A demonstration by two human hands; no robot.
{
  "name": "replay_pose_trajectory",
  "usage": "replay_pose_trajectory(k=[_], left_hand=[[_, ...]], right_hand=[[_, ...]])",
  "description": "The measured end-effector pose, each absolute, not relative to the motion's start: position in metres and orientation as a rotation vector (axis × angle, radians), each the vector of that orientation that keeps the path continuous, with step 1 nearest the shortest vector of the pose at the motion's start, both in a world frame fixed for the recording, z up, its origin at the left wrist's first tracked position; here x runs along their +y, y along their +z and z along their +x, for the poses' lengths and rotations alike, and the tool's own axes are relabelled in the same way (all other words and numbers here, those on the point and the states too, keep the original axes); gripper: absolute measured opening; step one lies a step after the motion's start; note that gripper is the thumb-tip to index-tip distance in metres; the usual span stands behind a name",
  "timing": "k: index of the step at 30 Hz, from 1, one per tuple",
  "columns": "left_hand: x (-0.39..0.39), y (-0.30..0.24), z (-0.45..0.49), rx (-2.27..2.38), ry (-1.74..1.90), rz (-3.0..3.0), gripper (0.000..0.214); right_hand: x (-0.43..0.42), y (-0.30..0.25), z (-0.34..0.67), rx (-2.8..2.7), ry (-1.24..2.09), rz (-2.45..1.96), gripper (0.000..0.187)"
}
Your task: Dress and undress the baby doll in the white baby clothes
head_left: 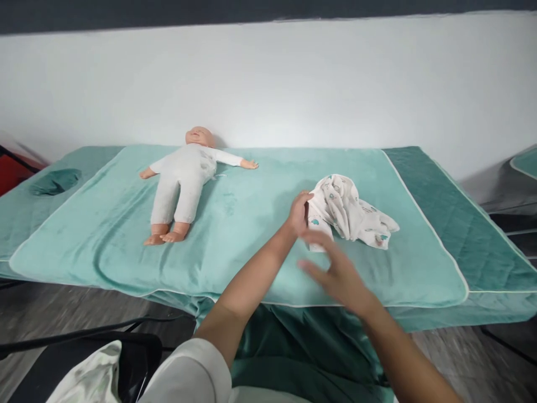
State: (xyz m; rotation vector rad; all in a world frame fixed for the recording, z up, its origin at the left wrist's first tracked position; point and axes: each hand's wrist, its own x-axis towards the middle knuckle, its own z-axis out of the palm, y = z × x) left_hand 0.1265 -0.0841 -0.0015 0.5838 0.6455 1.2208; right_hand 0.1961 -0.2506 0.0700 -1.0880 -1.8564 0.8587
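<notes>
A crumpled white baby garment (339,207) with small teal and brown prints lies on the right part of the teal bed cover. My left hand (299,212) is at its left edge, fingers closed on the fabric near the top of a hanging flap. Closer to me, my right hand (335,271) is raised over the cover with fingers apart and holds nothing; it is slightly blurred. On the left part of the cover a baby doll (184,173) lies face up, arms spread, with a white cloth body and bare feet towards me.
The long teal bed (457,224) stands against a white wall and has a face hole (56,182) at its left end. A black chair (138,350) with a pale cloth (94,375) on it is at lower left. Something red (17,170) shows at far left.
</notes>
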Motion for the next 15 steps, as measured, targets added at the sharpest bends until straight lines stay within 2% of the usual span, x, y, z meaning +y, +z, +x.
replay_pose_trajectory(k=[3, 6, 8, 11, 13, 15], left_hand=[[-0.082, 0.000, 0.115, 0.603, 1.223, 0.476, 0.026], [-0.080, 0.001, 0.104, 0.572, 1.212, 0.411, 0.018], [-0.079, 0.001, 0.097, 0.556, 1.185, 0.424, 0.016], [-0.075, 0.001, 0.083, 0.549, 1.176, 0.449, 0.015], [-0.072, 0.002, 0.073, 0.573, 1.211, 0.435, 0.010], [-0.070, 0.004, 0.061, 0.635, 1.231, 0.397, 0.012]], right_hand=[[-0.196, 0.055, 0.237, -1.654, 0.388, -1.434, 0.063], [-0.155, 0.034, 0.249, -1.603, 0.351, -1.664, 0.074], [-0.144, 0.025, 0.241, -1.642, 0.346, -1.737, 0.069], [-0.144, 0.028, 0.222, -1.756, 0.333, -1.635, 0.047], [-0.146, 0.039, 0.215, -1.761, 0.436, -1.500, 0.037], [-0.147, 0.053, 0.218, -1.629, 0.630, -1.424, 0.035]])
